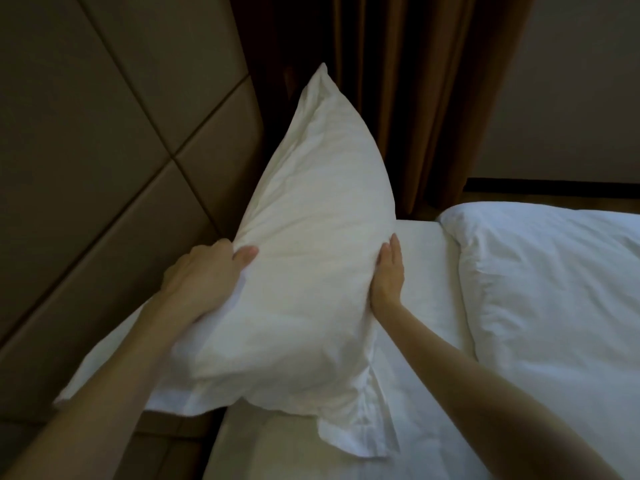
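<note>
Only one view going: head cam sitting high, looking forward and down over bed point(426, 268) corner, wide-angle. Getting in close on pillow point(311, 254) dead centre, headboard point(104, 133) running along left, curtain point(398, 81) hanging behind.

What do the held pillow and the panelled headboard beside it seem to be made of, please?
Pillow: white woven cloth, probably cotton, matte; fine creases, and it dents softly where the left hand grips. Headboard: padded tan leather or leatherette, hard to tell which; smooth faint sheen, recessed seams.
</note>
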The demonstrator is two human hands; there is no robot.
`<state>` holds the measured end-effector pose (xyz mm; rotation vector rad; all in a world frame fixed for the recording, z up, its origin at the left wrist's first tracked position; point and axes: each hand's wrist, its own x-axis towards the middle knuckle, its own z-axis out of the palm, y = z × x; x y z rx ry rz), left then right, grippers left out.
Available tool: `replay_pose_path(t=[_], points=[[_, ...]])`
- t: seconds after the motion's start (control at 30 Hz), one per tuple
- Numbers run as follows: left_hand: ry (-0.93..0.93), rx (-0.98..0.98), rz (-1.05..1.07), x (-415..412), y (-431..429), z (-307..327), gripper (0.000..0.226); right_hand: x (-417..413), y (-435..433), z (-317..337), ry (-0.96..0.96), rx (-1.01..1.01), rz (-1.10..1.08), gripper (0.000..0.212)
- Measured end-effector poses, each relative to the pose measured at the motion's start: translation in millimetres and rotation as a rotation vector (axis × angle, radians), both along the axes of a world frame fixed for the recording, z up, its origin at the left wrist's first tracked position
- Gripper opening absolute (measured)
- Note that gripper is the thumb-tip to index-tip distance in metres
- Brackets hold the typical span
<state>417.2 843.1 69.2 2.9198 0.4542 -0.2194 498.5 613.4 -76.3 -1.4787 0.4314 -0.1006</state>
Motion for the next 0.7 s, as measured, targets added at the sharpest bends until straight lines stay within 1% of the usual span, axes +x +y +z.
replay_pose_path(t=[0.07, 0.13, 0.17, 0.23, 0.3, 0.37, 0.4, 0.43, 0.5, 0.53, 0.6, 0.7], points=[[0.031, 0.038, 0.039, -16, 3, -8, 0.046, 1, 1, -2, -0.027, -0.065, 0.06, 0.05], [0.033, 0.132, 0.074, -25, 0, -17, 0.046, -2, 11, -7, -0.056, -0.15, 0.14, 0.051], [0.003, 0.201, 0.09, -28, -5, -21, 0.044, -7, 19, -13, -0.055, -0.166, 0.153, 0.052], [-0.108, 0.365, 0.089, -26, -16, -26, 0.035, -28, 36, -35, 0.038, -0.13, 0.143, 0.052], [-0.286, 0.451, -0.037, -18, -30, -26, 0.035, -64, 42, -64, 0.186, -0.153, 0.205, 0.051], [-0.442, 0.401, -0.262, -4, -49, -28, 0.043, -96, 34, -93, 0.325, -0.308, 0.419, 0.05], [-0.464, 0.376, -0.37, 4, -61, -32, 0.048, -106, 28, -103, 0.351, -0.393, 0.516, 0.05], [-0.455, 0.36, -0.459, 11, -74, -38, 0.052, -109, 22, -107, 0.348, -0.437, 0.568, 0.05], [-0.36, 0.357, -0.568, 19, -92, -54, 0.055, -107, 14, -98, 0.321, -0.367, 0.56, 0.052], [-0.298, 0.375, -0.584, 21, -92, -63, 0.057, -104, 11, -92, 0.308, -0.346, 0.548, 0.05], [-0.232, 0.417, -0.544, 22, -78, -80, 0.061, -98, 3, -80, 0.33, -0.36, 0.506, 0.04], [-0.242, 0.378, -0.37, 15, -41, -88, 0.064, -87, -5, -60, 0.318, -0.406, 0.348, 0.035]])
